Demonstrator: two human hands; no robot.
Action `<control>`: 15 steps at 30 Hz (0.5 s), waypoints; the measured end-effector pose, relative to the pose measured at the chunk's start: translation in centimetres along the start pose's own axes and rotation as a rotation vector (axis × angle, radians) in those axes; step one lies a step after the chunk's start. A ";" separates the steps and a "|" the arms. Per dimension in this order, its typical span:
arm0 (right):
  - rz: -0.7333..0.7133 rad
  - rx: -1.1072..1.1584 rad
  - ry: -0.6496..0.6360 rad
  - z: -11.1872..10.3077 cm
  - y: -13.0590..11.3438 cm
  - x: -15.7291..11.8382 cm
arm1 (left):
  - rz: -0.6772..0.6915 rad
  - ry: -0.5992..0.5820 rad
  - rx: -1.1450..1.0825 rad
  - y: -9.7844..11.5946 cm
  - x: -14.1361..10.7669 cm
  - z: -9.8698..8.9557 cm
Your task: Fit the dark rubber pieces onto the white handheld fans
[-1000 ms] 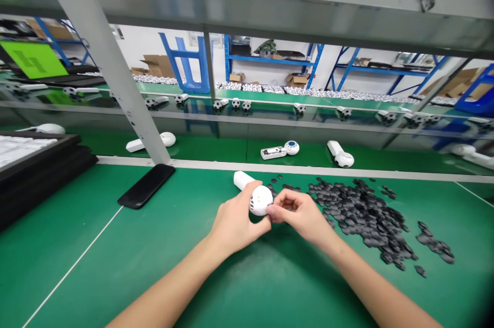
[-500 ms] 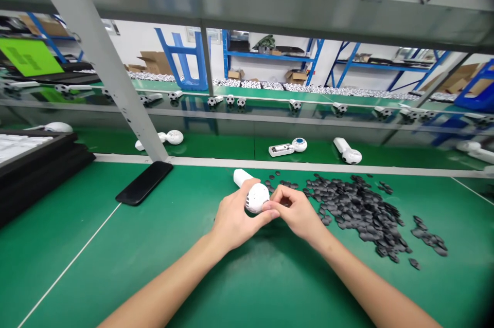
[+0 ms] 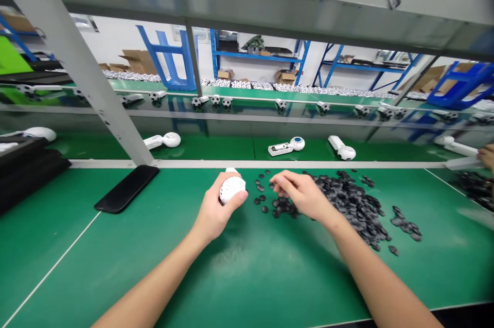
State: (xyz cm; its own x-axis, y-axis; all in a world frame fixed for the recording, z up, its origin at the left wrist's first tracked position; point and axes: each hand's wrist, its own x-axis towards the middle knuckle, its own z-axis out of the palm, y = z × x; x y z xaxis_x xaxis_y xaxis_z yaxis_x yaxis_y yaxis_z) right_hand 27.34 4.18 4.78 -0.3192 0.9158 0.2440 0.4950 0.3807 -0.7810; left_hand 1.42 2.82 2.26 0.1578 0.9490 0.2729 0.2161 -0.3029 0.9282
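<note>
My left hand (image 3: 216, 207) is closed around a white ball-headed handheld device (image 3: 232, 189). The round head faces up, with small dark holes on its surface, and most of the handle is hidden behind the hand. To the right, my right hand (image 3: 299, 192) hovers over small black pentagon-like pieces (image 3: 284, 208), its fingertips drawn together. Whether a piece sits between those fingers is hidden. Beyond that hand spreads a larger heap of the same black pieces (image 3: 353, 204), and a few loose ones lie between my two hands.
A black phone (image 3: 127, 189) lies at left, near a slanted metal post (image 3: 92, 71). Behind the white ledge, more devices (image 3: 341, 148) rest on a green belt (image 3: 216, 150), one with its handle opened (image 3: 281, 149). Another person's hand (image 3: 487, 156) shows at the right edge.
My right hand has come away from the device and now hangs above the black pieces. My left hand has drawn the device left, turning its handle mostly out of sight. The view has shifted right.
</note>
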 end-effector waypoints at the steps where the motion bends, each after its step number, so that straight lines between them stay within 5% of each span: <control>1: 0.028 -0.113 0.006 -1.1 0.8 0.1 | 0.001 0.004 -0.040 0.0 0.1 -0.1; 7: 0.061 -0.405 -0.214 -3.7 4.1 0.0 | 0.000 0.027 0.001 -0.1 0.0 0.0; 15: 0.020 -0.505 -0.177 -1.8 4.7 0.7 | -0.044 0.037 0.031 -0.1 0.0 -0.1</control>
State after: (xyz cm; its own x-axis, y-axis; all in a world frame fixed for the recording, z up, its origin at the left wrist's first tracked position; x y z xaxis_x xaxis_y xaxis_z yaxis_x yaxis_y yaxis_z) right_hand 30.92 6.81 2.29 -0.4153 0.9045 0.0971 0.8158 0.4175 -0.4002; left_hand 1.32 2.90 2.17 0.1122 0.9639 0.2415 0.2522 -0.2627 0.9313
